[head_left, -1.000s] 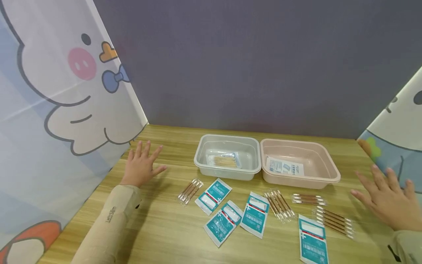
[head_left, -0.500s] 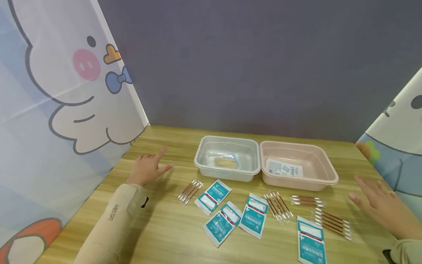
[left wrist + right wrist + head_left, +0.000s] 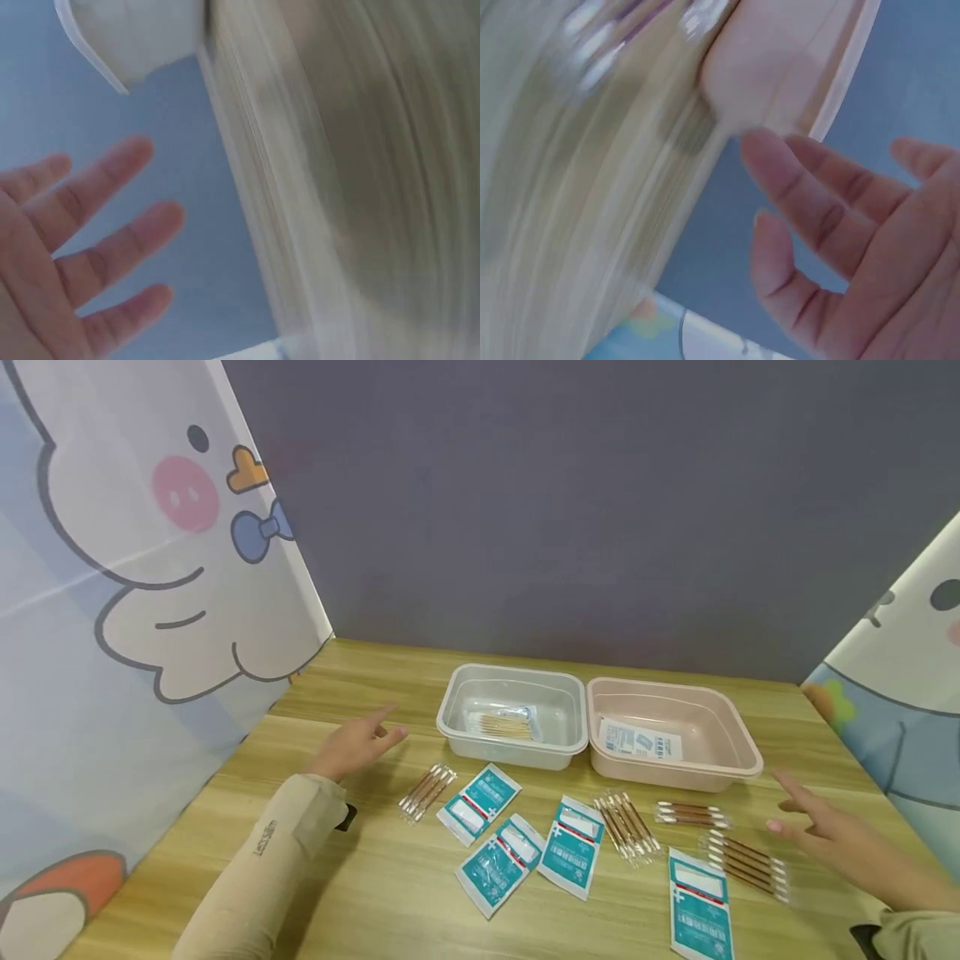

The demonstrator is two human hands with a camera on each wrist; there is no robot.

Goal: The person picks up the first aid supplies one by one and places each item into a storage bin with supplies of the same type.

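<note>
My left hand point(image 3: 357, 747) hovers above the left part of the table, fingers extended and holding nothing, left of a pack of brown swabs point(image 3: 427, 792). In the left wrist view its fingers point(image 3: 120, 240) are spread. My right hand point(image 3: 847, 843) is held right of another swab pack point(image 3: 746, 865), also with nothing in it; the right wrist view shows its fingers point(image 3: 832, 225) slightly bent. A white bin point(image 3: 512, 755) contains a pack of wooden swabs point(image 3: 506, 727). Beside it, a pink bin point(image 3: 675, 774) has a white packet point(image 3: 640, 741) inside.
Several teal-and-white packets point(image 3: 572, 847) lie on the wooden table point(image 3: 405, 893) in front of the bins, with more brown swab packs point(image 3: 627, 827) among them. A grey panel point(image 3: 525, 510) stands behind; cartoon-printed sheets point(image 3: 67, 652) flank both sides.
My left hand has moved right, towards the near swab pack, and turned sideways. The right hand has turned and shifted left. The packets and bins keep their arrangement.
</note>
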